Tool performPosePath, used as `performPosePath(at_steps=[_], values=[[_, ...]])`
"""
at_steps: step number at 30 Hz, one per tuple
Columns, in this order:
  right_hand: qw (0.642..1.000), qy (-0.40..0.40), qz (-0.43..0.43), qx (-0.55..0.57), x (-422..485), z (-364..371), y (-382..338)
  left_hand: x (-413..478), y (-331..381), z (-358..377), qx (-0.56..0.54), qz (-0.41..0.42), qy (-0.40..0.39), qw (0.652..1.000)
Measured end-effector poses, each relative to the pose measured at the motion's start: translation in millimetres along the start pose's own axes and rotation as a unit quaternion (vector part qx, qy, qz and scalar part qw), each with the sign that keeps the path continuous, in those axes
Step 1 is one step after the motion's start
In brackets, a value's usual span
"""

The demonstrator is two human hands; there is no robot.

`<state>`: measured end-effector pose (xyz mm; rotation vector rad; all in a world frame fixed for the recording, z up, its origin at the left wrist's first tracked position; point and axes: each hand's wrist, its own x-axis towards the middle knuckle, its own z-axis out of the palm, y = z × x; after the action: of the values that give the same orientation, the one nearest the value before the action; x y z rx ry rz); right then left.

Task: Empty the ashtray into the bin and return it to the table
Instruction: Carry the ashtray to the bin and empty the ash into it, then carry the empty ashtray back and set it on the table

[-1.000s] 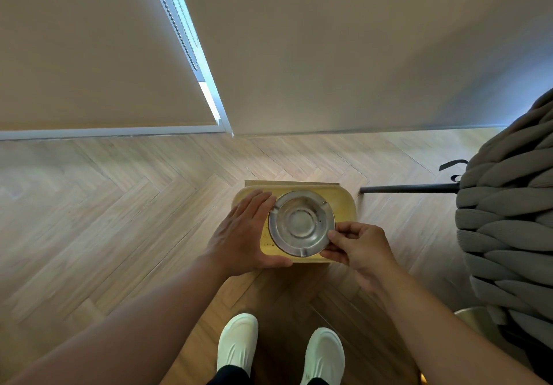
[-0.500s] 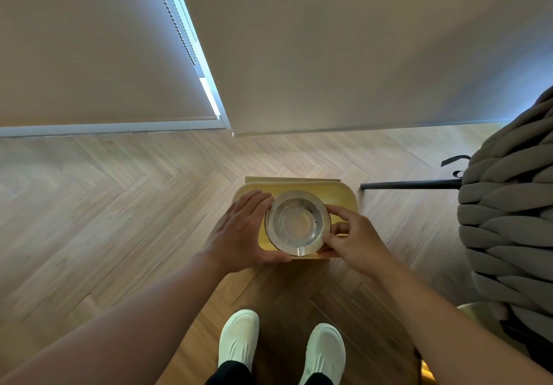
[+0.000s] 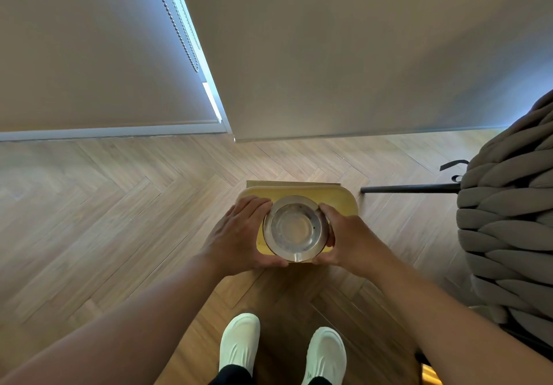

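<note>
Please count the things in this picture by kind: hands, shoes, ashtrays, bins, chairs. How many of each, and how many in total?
Hands: 2, left hand and right hand
Shoes: 2, white
Ashtrays: 1, metal ashtray
Bins: 1, yellow bin
Chairs: 1, grey knitted chair
Total: 7

no readable text, no labels, no brand marks, no numbers on anything in view
</note>
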<state>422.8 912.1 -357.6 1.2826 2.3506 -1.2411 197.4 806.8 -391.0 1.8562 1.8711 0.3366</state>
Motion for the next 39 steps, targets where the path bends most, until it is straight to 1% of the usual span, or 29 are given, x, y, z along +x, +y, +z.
performPosePath(at_steps=[8, 14, 22, 31, 39], values=[[0.998, 0.011, -0.019, -0.061, -1, 6, 1, -5, 5, -4, 0.007, -0.005, -0.025, 1.000], [0.998, 0.020, -0.036, -0.054, -8, 0, -2, -8, 9, -12, 0.006, -0.003, -0.028, 1.000], [0.997, 0.016, -0.022, -0.067, -33, -17, -19, -19, 34, -37, -0.004, -0.026, -0.061, 0.998], [0.998, 0.011, -0.007, -0.062, -80, -60, -64, -36, 78, -104, -0.014, -0.032, -0.062, 0.997], [0.999, 0.013, -0.011, -0.049, -163, -99, -126, -88, 139, -180, -0.016, -0.040, -0.070, 0.997]])
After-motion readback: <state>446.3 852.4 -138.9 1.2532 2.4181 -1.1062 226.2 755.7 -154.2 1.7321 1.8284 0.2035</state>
